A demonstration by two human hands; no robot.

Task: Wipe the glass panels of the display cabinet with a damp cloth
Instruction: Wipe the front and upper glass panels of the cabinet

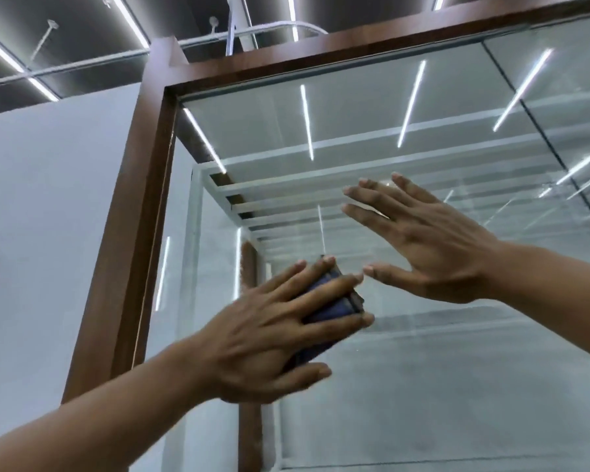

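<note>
The left hand (269, 338) is held up against the glass panel (423, 369) of the cabinet. Its fingers (324, 291) are long and spread out. They are not curled into a fist. Under these fingers is the dark blue cloth (334, 303). The fingers lie flat on top of it and press it on the glass. The cloth is folded into a small pad. Bits of it show in the gaps between the fingers, and its edge peeks out near the fingertips. The left thumb (315, 371) sticks out below the cloth, off to the side of the fingers.

The right hand (433, 247) is just above and beside the left fingertips. Its fingers (372, 202) are straight and fanned wide, and they hold nothing. The right thumb tip is very near the tip of one left finger, with a small gap between them. I cannot tell if the right hand is flat on the glass or just in front of it.

Beyond the right fingertips, behind the glass, there are white bars (286, 185) in a row. Bright lines of light shine on the glass above the fingers.

To the left of the left fingers stands the brown wood frame (140, 216) of the cabinet. Past the frame is a plain pale wall (48, 233). High above all the fingers, long lights (0, 49) glow on a dark ceiling.
</note>
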